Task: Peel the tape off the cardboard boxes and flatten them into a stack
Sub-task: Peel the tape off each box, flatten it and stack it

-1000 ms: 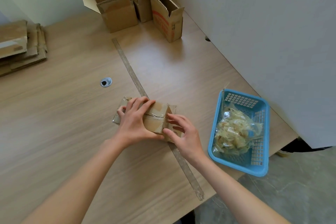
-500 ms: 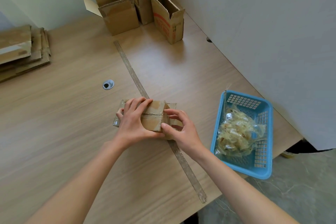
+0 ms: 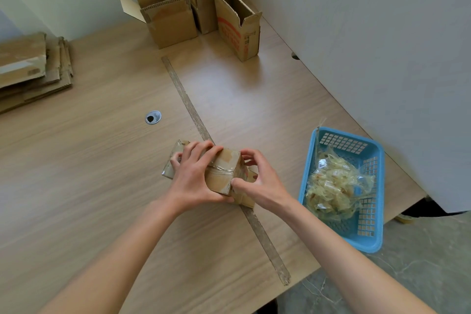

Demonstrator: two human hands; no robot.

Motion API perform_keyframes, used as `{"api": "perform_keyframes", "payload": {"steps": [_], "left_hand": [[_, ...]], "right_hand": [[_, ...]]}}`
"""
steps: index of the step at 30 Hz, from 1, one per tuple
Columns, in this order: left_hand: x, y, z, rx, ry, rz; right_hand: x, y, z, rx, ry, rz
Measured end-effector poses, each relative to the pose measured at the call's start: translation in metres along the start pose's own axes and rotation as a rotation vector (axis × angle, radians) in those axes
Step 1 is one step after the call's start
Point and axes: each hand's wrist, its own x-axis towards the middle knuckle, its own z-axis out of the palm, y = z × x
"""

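Cardboard, brown: one small taped box (image 3: 221, 175) at the middle of the wood-grain counter (image 3: 76, 186), lying across a long strip of worn tape (image 3: 188, 107) that runs diagonally over the counter top. Clear tape (image 3: 219, 169) bands the box across its upper face. Left hand (image 3: 196, 176): laid over the box's left part, fingers spread across the top, thumb at the near edge, holding it down. Right hand (image 3: 260, 181): at the box's right end, fingers curled over the far edge and thumb pressed to the near corner, gripping it. Three open, upright cardboard boxes (image 3: 173, 23) stand together at the far end against the wall, one with red print on its side. Stack of flattened cardboard (image 3: 30, 69): far left on the counter, well apart from the hands. Blue plastic basket (image 3: 374, 237): right edge of the counter, near the right hand, holding a loose wad of peeled clear tape (image 3: 336, 186). Round grey cable grommet (image 3: 153, 117): set in the counter, between the stack and the taped box.
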Motion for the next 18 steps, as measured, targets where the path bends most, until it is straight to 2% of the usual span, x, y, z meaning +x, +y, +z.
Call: {"api": "perform_keyframes", "payload": {"steps": [12, 15, 18], "left_hand": [[-0.004, 0.001, 0.008, 0.065, -0.082, 0.064], [-0.006, -0.001, 0.007, 0.064, -0.083, 0.074], [-0.008, 0.005, 0.016, 0.119, -0.107, 0.166]], "right_hand": [[-0.015, 0.003, -0.007, -0.274, 0.027, -0.005], [-0.016, 0.006, -0.008, -0.372, 0.043, -0.063], [-0.012, 0.007, -0.005, -0.436, 0.117, -0.151]]}}
